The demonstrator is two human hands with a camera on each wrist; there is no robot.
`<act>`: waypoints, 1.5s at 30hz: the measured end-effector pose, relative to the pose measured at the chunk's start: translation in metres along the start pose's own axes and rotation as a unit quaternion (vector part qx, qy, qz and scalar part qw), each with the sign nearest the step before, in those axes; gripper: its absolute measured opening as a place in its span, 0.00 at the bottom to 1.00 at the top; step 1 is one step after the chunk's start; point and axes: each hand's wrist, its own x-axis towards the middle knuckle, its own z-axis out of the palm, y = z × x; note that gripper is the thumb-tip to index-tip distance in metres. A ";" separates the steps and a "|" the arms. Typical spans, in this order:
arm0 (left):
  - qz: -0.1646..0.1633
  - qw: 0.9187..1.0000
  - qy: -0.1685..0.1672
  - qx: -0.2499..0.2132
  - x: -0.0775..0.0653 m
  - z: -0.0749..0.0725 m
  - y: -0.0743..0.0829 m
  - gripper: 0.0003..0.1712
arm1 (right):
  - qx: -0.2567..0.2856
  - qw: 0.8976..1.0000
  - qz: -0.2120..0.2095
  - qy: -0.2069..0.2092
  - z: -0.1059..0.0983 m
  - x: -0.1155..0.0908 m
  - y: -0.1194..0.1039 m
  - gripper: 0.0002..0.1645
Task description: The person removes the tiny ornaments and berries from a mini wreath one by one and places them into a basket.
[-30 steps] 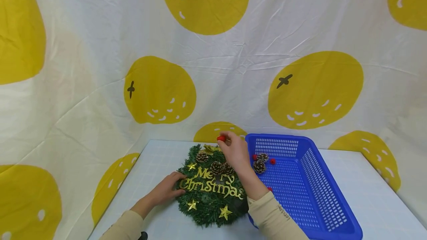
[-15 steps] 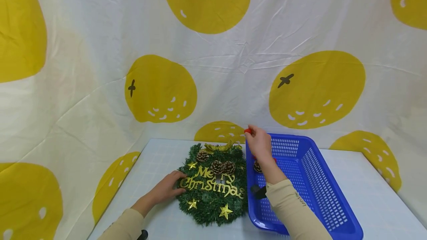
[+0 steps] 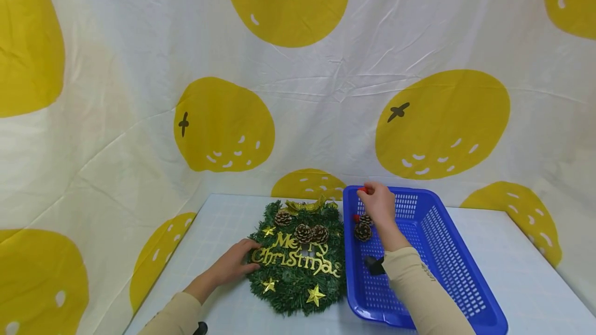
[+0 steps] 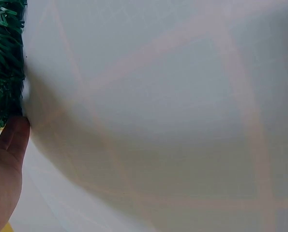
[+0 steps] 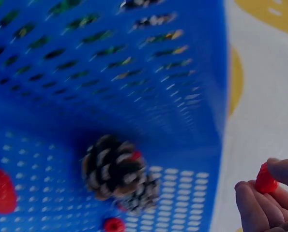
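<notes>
My right hand (image 3: 379, 207) is over the far left part of the blue basket (image 3: 465, 252). Between thumb and fingers it pinches a small red berry (image 5: 266, 180), seen most clearly in the right wrist view. My left hand (image 3: 231, 261) rests at the left edge of a green Christmas wreath (image 3: 291, 301), thumb and fingers spread and fairly straight. Gold "Merry Christmas" lettering (image 3: 295, 259), gold stars (image 3: 315, 295), a gold bow (image 3: 304, 207) and pine cones (image 3: 302, 233) decorate the wreath. Only part of the left hand shows in its wrist view.
Inside the basket lie loose pine cones (image 5: 113, 166) and red berries (image 5: 1, 191), near its left wall. The basket stands right beside the wreath on a pale table (image 3: 219, 211). Behind hangs a white cloth (image 3: 316, 118) printed with yellow fruit.
The right hand has moved right from above the wreath to over the basket, then dipped slightly, still pinching the red berry. The left hand has stayed at the wreath's edge.
</notes>
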 end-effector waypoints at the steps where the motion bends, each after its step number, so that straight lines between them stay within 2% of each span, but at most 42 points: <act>1: 0.000 1.000 0.000 -0.001 0.000 0.000 0.000 0.29 | -0.004 1.000 0.002 0.000 0.000 0.000 0.003 0.23; 10: -0.002 1.000 -0.002 -0.004 0.000 0.000 0.001 0.30 | -0.051 0.998 0.039 -0.029 0.002 -0.003 0.027 0.22; 17: -0.007 1.000 -0.003 -0.004 0.000 -0.001 0.001 0.30 | -0.093 0.995 0.022 -0.032 0.005 -0.003 0.036 0.21; 27: -0.009 1.000 0.000 -0.004 -0.002 -0.001 0.003 0.29 | -0.092 0.995 0.024 -0.043 0.006 -0.004 0.036 0.24; 35: -0.007 1.000 0.001 -0.003 -0.002 -0.001 0.003 0.28 | -0.064 0.997 0.015 -0.048 0.005 -0.003 0.021 0.30; 38: -0.011 1.000 0.000 -0.003 -0.001 0.000 0.002 0.28 | -0.055 0.997 -0.001 -0.052 0.004 -0.005 0.010 0.32; 45: -0.007 1.000 0.003 0.004 -0.002 0.001 0.002 0.29 | 0.013 0.998 -0.020 -0.066 0.004 -0.015 -0.026 0.36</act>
